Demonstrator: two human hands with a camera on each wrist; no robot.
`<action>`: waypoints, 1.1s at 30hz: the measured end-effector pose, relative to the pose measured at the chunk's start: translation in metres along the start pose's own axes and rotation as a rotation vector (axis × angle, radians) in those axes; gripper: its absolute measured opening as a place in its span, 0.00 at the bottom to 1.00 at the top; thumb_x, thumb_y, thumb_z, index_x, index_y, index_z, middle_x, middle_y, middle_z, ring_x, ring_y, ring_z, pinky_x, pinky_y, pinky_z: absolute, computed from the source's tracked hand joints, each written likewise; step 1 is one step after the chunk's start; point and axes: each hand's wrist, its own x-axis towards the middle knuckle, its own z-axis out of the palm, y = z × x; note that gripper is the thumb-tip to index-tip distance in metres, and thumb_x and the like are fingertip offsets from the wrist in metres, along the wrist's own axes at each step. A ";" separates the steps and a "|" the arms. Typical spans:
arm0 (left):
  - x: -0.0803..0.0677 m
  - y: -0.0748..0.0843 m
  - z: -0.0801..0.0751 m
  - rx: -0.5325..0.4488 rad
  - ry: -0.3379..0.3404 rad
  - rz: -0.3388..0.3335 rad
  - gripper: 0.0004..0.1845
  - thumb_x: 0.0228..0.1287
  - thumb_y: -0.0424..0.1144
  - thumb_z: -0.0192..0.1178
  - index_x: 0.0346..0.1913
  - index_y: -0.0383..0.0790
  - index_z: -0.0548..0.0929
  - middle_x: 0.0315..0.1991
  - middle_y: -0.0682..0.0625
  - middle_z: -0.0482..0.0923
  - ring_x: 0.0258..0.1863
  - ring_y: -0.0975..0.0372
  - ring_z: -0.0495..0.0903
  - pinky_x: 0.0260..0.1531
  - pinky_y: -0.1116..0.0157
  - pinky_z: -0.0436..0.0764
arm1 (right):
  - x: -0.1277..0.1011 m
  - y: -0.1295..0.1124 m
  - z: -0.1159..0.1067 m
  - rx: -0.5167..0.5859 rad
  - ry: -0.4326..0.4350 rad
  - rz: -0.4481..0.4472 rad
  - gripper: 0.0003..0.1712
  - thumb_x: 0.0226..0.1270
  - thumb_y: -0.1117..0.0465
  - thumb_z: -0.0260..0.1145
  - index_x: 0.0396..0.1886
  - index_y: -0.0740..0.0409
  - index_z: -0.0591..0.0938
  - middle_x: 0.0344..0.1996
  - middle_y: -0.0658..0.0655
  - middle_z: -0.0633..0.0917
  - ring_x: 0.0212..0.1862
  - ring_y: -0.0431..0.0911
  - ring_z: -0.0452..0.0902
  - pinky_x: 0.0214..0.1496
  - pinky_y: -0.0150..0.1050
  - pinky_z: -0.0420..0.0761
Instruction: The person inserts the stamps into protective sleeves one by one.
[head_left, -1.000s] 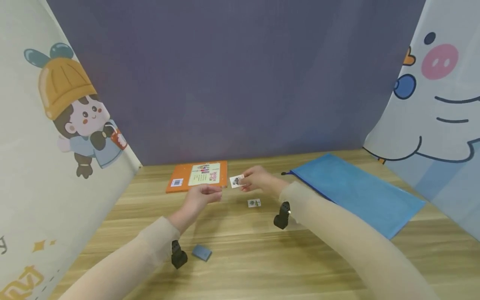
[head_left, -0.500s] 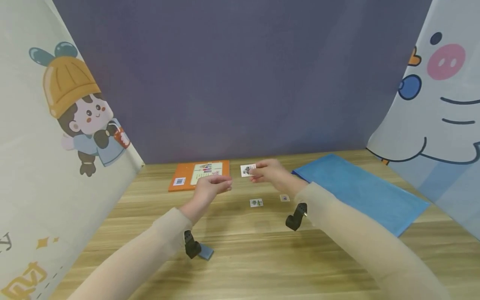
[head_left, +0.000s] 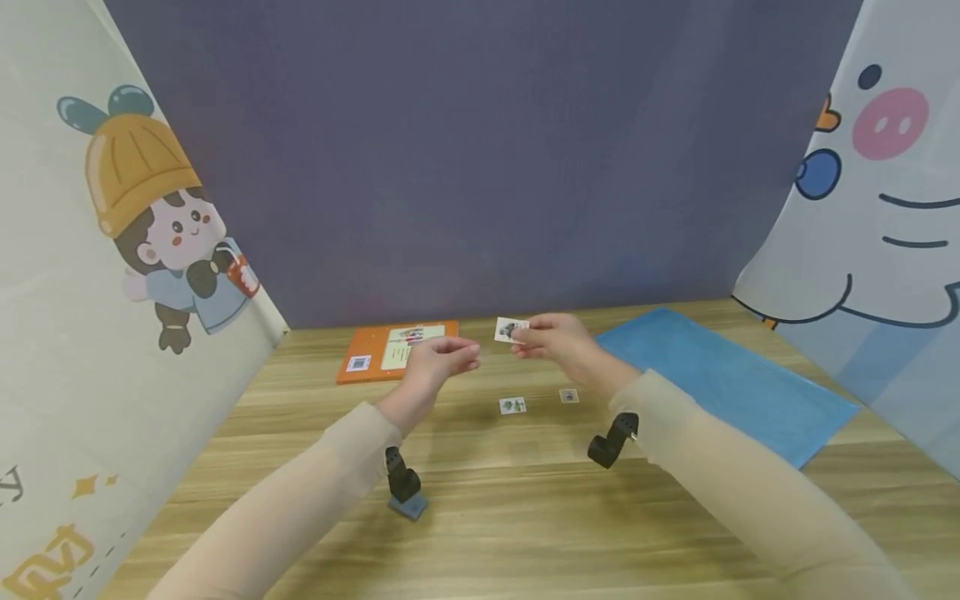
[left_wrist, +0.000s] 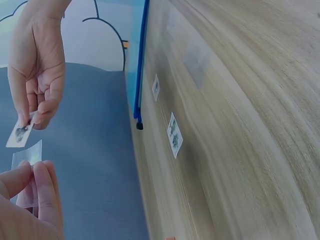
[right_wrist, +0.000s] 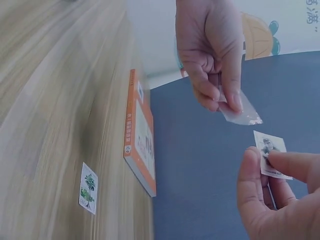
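Note:
My left hand [head_left: 433,367] pinches a small clear plastic sleeve [right_wrist: 244,113] between thumb and fingers. Across from it, my right hand [head_left: 561,345] holds a white-edged postage stamp [right_wrist: 270,148] with a dark figure printed on it. In both wrist views the stamp and the sleeve are close but apart, raised above the table. A stamp with green trees [head_left: 513,406] lies flat on the wood below the hands. To its right lies a smaller stamp [head_left: 569,396] with a dark picture, too small to make out.
An orange book [head_left: 360,358] lies at the back left of the wooden table [head_left: 480,533]. At the right is a blue zip pouch [head_left: 720,383]. A small grey-blue block [head_left: 408,507] sits under my left wrist camera. A faint see-through rectangle [left_wrist: 197,60] lies on the wood.
Both hands have moved right and slightly up, the right one carrying the stamp. The smaller stamp on the table, hidden behind my right arm a second ago, now shows.

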 end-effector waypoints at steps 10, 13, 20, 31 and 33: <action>-0.002 0.002 0.004 -0.063 -0.007 0.010 0.12 0.63 0.28 0.63 0.46 0.24 0.81 0.34 0.45 0.85 0.28 0.65 0.85 0.43 0.65 0.87 | -0.009 -0.004 0.001 0.015 0.002 0.000 0.16 0.66 0.69 0.65 0.49 0.74 0.76 0.36 0.60 0.84 0.36 0.46 0.85 0.48 0.36 0.86; -0.002 0.002 0.004 -0.078 -0.004 0.006 0.12 0.63 0.29 0.63 0.46 0.23 0.81 0.36 0.41 0.86 0.27 0.66 0.84 0.43 0.66 0.87 | -0.010 -0.005 0.002 0.018 0.010 -0.005 0.15 0.66 0.69 0.64 0.49 0.73 0.76 0.40 0.63 0.84 0.38 0.47 0.85 0.48 0.36 0.86; -0.003 0.003 0.004 -0.086 0.006 0.000 0.14 0.64 0.30 0.63 0.47 0.21 0.80 0.39 0.35 0.85 0.26 0.66 0.84 0.43 0.65 0.87 | -0.014 -0.009 0.005 0.036 0.011 -0.019 0.16 0.67 0.68 0.64 0.50 0.74 0.75 0.43 0.64 0.82 0.36 0.44 0.84 0.48 0.35 0.86; -0.002 0.003 0.006 -0.119 0.005 -0.011 0.13 0.64 0.30 0.62 0.46 0.21 0.81 0.27 0.51 0.83 0.27 0.65 0.84 0.41 0.67 0.87 | -0.015 -0.010 0.007 0.057 0.039 -0.008 0.16 0.67 0.67 0.64 0.50 0.73 0.76 0.45 0.62 0.81 0.36 0.43 0.84 0.51 0.37 0.85; -0.003 0.004 0.006 -0.122 0.009 -0.010 0.13 0.64 0.30 0.63 0.46 0.21 0.81 0.28 0.50 0.84 0.27 0.65 0.85 0.41 0.66 0.87 | -0.015 -0.010 0.007 0.058 0.036 -0.004 0.16 0.67 0.67 0.64 0.51 0.73 0.75 0.45 0.63 0.81 0.37 0.44 0.84 0.51 0.37 0.85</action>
